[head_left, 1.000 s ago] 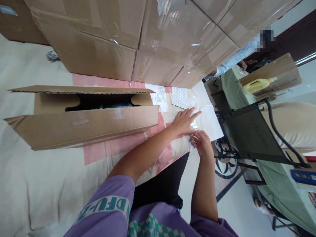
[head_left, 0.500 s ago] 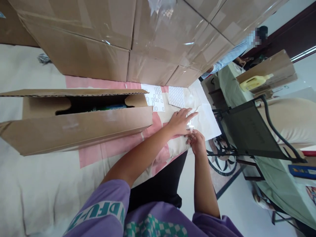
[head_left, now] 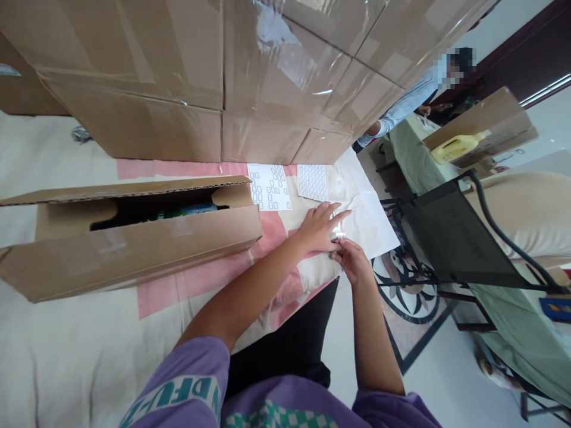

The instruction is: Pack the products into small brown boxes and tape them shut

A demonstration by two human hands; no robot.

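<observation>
My left hand (head_left: 317, 228) lies with its fingers spread over a small shiny clear plastic piece (head_left: 339, 228) near the right end of the cloth-covered table. Close against its thumb side, my right hand (head_left: 353, 259) has its fingertips pinched together at the plastic's near edge. What exactly is between those fingertips is too small to make out. Just beyond my left hand are two sheets of printed labels, one sheet (head_left: 269, 189) with gaps in its rows and a fuller sheet (head_left: 313, 182).
An open cardboard box (head_left: 134, 241) with something blue-green inside stands left of my hands. Taped cartons (head_left: 178, 131) form a wall behind. To the right are a folding chair (head_left: 446, 232) and a yellow bottle (head_left: 457, 148); a person in light blue (head_left: 408, 110) is farther back.
My view has shifted slightly, so the box and label sheets sit lower and further left. Both hands stay together at the plastic piece, with the right fingers moved slightly.
</observation>
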